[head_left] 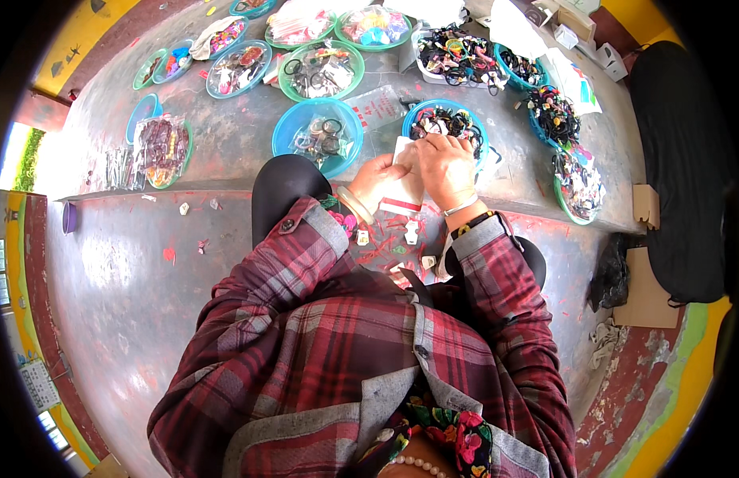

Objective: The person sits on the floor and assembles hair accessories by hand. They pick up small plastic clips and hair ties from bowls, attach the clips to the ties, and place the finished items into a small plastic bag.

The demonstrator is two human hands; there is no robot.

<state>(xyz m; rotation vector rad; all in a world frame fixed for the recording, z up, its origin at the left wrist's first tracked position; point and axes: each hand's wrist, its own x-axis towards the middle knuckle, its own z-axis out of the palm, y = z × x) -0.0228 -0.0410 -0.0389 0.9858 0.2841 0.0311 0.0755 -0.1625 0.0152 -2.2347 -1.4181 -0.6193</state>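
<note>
Between my hands is a flat white packet (404, 191) with a red stripe across its lower end. My left hand (371, 183) grips its left side, the thumb lying over its face. My right hand (447, 170) is closed at the packet's upper right edge, fingers bent; whether something small is also in those fingers is hidden. Just beyond my right hand stands a blue basket (482, 127) full of dark hair ties (443, 121). To the left, another blue basket (283, 137) holds clear bags of ring-shaped hair ties (325, 140).
Several baskets of small goods line the raised concrete ledge (234, 151), including a green one (357, 76) at the back. A white tub (435, 78) of dark hair ties stands at back right. Small white pieces (412, 233) and red scraps lie below my hands. A black bag (612, 271) sits right.
</note>
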